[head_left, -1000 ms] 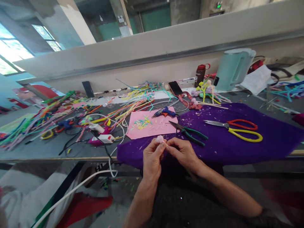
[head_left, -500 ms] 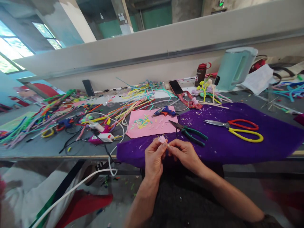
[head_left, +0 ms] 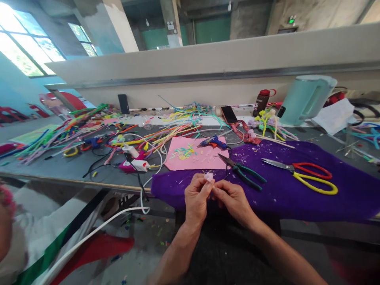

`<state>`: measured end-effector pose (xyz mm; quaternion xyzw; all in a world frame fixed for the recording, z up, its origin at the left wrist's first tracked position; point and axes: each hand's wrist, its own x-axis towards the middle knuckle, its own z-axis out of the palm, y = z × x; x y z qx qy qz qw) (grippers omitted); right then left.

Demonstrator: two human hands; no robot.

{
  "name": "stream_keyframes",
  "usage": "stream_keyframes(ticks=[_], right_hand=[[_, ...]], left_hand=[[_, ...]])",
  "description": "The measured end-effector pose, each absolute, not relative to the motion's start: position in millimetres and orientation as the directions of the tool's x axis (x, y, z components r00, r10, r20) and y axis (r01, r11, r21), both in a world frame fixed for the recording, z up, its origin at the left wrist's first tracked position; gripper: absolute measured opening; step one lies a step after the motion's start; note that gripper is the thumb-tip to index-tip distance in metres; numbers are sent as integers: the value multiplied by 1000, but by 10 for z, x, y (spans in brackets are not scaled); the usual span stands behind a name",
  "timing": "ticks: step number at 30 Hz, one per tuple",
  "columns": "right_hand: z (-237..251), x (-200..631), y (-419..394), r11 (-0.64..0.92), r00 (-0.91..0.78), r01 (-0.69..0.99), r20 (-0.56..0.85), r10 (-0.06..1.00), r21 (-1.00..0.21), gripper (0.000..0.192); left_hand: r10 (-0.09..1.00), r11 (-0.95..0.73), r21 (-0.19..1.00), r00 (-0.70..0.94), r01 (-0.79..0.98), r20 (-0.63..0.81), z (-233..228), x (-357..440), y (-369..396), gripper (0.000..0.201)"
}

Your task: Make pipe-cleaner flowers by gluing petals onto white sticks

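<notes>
Where the purple felt cloth (head_left: 297, 190) hangs over the near edge of the bench (head_left: 71, 170), both hands meet just above it. The left hand (head_left: 196, 200) is curled, thumb and forefinger pinched on a small pale pink fuzzy piece (head_left: 209, 176) that sticks up above the fingertips. The right hand (head_left: 234, 200) is curled too, its fingertips pressed against the same piece from the other side; it looks to be gripping the lower part, though the hold is too small to make out for certain.

Just beyond the hands, green-handled pliers (head_left: 243, 177) lie on the cloth, jaws pointing left toward a pink sheet (head_left: 197, 158) scattered with short coloured clippings. A blue glue gun (head_left: 213, 142) rests at the far edge of that sheet. Further right on the cloth lie scissors (head_left: 305, 176) with one red and one yellow handle loop. White flecks are strewn over the purple felt.

To the left, a heap of coloured pipe cleaners (head_left: 89, 130) spreads over the grey bench, with a white cable (head_left: 97, 233) trailing off the edge. At the back stand a phone (head_left: 229, 114), a dark bottle (head_left: 261, 102) with a red cap and a pale green kettle (head_left: 305, 99).
</notes>
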<state>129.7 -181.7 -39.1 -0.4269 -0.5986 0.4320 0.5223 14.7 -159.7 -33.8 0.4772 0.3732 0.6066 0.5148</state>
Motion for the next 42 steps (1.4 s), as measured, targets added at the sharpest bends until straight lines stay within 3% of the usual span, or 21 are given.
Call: stream_keyframes(ticks=[6,11,29,42], right_hand=[[-369,1280,-1820,262,-62,105,257,965,-959,22],[-315,1296,-1826,261,-62,63,258,964,-963,22],[-393,1276,-1810,178,-145,-52,183,972,-983,24],[-409,1242,-1824,198,-163,3,195,967,-980,25]], left_hand=[[979,-190,951,22,-243,201,-368,122,-1597,13],[985,-109,958,102,-264,141,-387,113,-1596,25],[987,81,888,160,-453,-9,-407,90,-1557,10],[989,-16,884,121,-467,82,-429,85,-1558,13]])
